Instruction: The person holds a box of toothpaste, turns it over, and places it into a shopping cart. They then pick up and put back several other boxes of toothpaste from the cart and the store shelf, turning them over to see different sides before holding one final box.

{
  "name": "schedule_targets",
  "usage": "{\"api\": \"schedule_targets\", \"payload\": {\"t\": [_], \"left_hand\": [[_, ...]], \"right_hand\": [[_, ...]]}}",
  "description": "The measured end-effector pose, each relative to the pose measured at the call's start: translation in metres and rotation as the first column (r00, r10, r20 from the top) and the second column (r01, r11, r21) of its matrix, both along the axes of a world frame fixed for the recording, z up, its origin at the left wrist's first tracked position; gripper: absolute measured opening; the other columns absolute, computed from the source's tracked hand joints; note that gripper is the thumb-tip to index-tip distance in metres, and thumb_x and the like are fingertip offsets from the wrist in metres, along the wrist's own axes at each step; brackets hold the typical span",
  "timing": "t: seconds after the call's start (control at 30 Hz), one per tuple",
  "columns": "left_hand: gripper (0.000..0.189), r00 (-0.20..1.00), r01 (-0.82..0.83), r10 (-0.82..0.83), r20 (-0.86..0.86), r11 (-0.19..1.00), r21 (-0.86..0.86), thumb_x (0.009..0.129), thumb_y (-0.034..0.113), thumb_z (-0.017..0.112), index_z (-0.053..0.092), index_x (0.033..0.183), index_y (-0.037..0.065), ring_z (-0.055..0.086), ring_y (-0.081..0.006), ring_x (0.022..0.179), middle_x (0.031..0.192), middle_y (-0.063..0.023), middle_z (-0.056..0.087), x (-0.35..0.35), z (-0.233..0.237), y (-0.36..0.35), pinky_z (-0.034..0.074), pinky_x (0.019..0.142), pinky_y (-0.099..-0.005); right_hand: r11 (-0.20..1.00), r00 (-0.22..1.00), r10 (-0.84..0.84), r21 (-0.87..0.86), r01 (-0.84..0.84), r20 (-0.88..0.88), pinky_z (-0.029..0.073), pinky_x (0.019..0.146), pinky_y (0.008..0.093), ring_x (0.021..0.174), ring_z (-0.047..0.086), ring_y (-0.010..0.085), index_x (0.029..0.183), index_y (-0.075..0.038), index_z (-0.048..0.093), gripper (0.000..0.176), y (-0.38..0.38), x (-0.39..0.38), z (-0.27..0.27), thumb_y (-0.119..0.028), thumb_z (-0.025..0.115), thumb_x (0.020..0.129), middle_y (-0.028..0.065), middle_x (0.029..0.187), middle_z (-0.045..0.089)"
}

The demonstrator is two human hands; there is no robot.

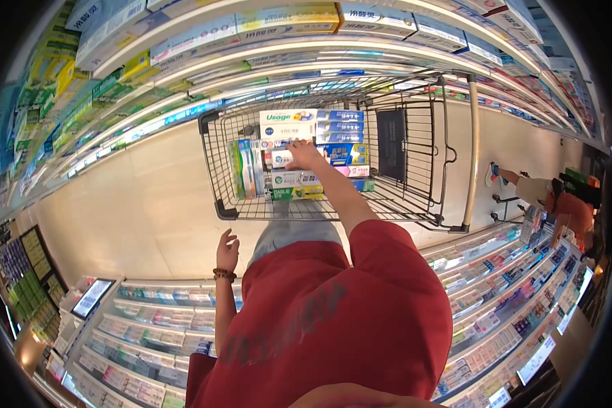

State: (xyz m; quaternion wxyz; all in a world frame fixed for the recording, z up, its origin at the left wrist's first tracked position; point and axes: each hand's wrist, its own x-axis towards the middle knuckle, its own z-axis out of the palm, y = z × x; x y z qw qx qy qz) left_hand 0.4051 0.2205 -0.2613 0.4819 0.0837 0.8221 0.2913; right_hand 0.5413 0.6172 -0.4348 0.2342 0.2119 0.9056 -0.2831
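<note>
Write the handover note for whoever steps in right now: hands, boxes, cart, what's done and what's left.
Right hand: reaches into the shopping cart and lies on the toothpaste boxes. Grip unclear.
Left hand: free, open, at the side, holding nothing.
Done: boxes are stacked at the cart's end away from the handle, some flat, some on edge.
Left: the handle end of the cart holds no boxes. The shelves on both sides are stocked.
Another person is at the shelf on the far right.

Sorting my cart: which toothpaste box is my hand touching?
The white box under your right hand, left of the blue box; the Usage box farther off is untouched.
</note>
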Motion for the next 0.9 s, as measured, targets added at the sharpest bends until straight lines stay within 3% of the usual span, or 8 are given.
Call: {"api": "schedule_targets", "payload": {"t": [0.17, 0.27, 0.37, 0.4, 0.5, 0.63, 0.73, 0.9], "left_hand": [[0.066, 0.931, 0.067, -0.07, -0.358, 0.998, -0.022, 0.091, 0.018, 0.065, 0.035, 0.148, 0.002, 0.063, -0.0336, 0.105, 0.133, -0.0223, 0.055, -0.008, -0.007, 0.022, 0.054, 0.086, -0.0414], [0.077, 0.625, 0.233, -0.259, -0.736, 0.962, -0.141, 0.09, 0.018, 0.067, 0.023, 0.152, 0.0, 0.054, -0.0453, 0.118, 0.141, -0.028, 0.046, -0.016, -0.016, 0.039, 0.05, 0.094, -0.0489], [0.075, 0.836, 0.258, -0.297, -0.461, 0.955, -0.147, 0.095, 0.021, 0.062, 0.018, 0.152, 0.0, 0.057, -0.0476, 0.115, 0.13, -0.0319, 0.055, -0.031, -0.025, 0.047, 0.049, 0.095, -0.051], [0.074, 0.906, 0.262, -0.292, -0.308, 0.956, -0.136, 0.096, 0.022, 0.06, 0.018, 0.152, 0.0, 0.058, -0.0468, 0.114, 0.128, -0.0323, 0.057, -0.04, -0.029, 0.052, 0.05, 0.094, -0.0504], [0.055, 0.909, 0.227, -0.261, -0.326, 0.964, -0.14, 0.097, 0.02, 0.056, 0.034, 0.144, 0.002, 0.062, -0.0463, 0.106, 0.116, -0.0299, 0.065, -0.053, -0.041, 0.052, 0.051, 0.089, -0.0517], [0.043, 0.903, 0.251, -0.302, -0.305, 0.948, -0.195, 0.095, 0.022, 0.056, 0.046, 0.132, 0.002, 0.063, -0.0452, 0.107, 0.116, -0.0292, 0.065, -0.065, -0.043, 0.064, 0.052, 0.089, -0.0524], [0.039, 0.88, 0.278, -0.365, -0.303, 0.914, -0.294, 0.096, 0.021, 0.055, 0.047, 0.128, 0.001, 0.063, -0.0463, 0.105, 0.114, -0.0294, 0.065, -0.066, -0.039, 0.073, 0.053, 0.087, -0.0533], [0.039, 0.874, 0.297, -0.406, -0.267, 0.881, -0.369, 0.096, 0.013, 0.048, 0.04, 0.13, -0.004, 0.065, -0.0466, 0.102, 0.109, -0.0332, 0.065, -0.063, -0.04, 0.083, 0.054, 0.084, -0.0532]], "right_hand": [[0.969, 0.965, -0.187, 0.125, 0.212, -0.184, 0.031, 0.11, 0.0575, 0.136, 0.038, 0.0392, 0.154, -0.015, 0.029, 0.087, -0.008, 0.006, 0.033, -0.066, 0.055, 0.089, 0.0197, 0.143, 0.046], [0.899, 0.847, -0.297, 0.171, 0.404, -0.44, 0.033, 0.107, 0.0548, 0.126, 0.044, 0.0388, 0.15, -0.011, 0.035, 0.074, -0.007, 0.025, 0.078, -0.054, 0.056, 0.094, 0.0203, 0.134, 0.05], [0.765, 0.674, -0.368, 0.203, 0.611, -0.641, 0.036, 0.103, 0.0525, 0.117, 0.047, 0.039, 0.143, -0.006, 0.044, 0.065, 0.008, 0.07, 0.151, -0.044, 0.061, 0.092, 0.0194, 0.123, 0.054], [0.687, 0.627, -0.392, 0.24, 0.686, -0.674, 0.036, 0.101, 0.0512, 0.114, 0.048, 0.0387, 0.14, -0.003, 0.046, 0.062, 0.021, 0.09, 0.188, -0.038, 0.064, 0.092, 0.0193, 0.118, 0.055], [0.228, 0.461, -0.402, 0.401, 0.887, -0.791, 0.037, 0.101, 0.0502, 0.109, 0.051, 0.0406, 0.129, 0.001, 0.052, 0.047, 0.049, 0.169, 0.263, -0.02, 0.064, 0.09, 0.0208, 0.113, 0.058], [-0.317, 0.498, -0.395, 0.623, 0.715, -0.772, 0.038, 0.101, 0.0518, 0.114, 0.051, 0.0395, 0.131, -0.004, 0.052, 0.048, 0.078, 0.291, 0.304, -0.024, 0.065, 0.09, 0.0205, 0.119, 0.058], [-0.204, 0.308, -0.801, 0.719, 0.665, -0.512, 0.046, 0.091, 0.0507, 0.108, 0.057, 0.038, 0.13, -0.01, 0.053, 0.046, 0.079, 0.356, 0.282, -0.027, 0.066, 0.09, 0.0189, 0.114, 0.061], [-0.084, 0.413, -0.778, 0.729, 0.679, -0.474, 0.052, 0.07, 0.0467, 0.089, 0.065, 0.0344, 0.123, -0.012, 0.054, 0.035, 0.079, 0.409, 0.248, -0.026, 0.064, 0.093, 0.0135, 0.099, 0.064]]}}
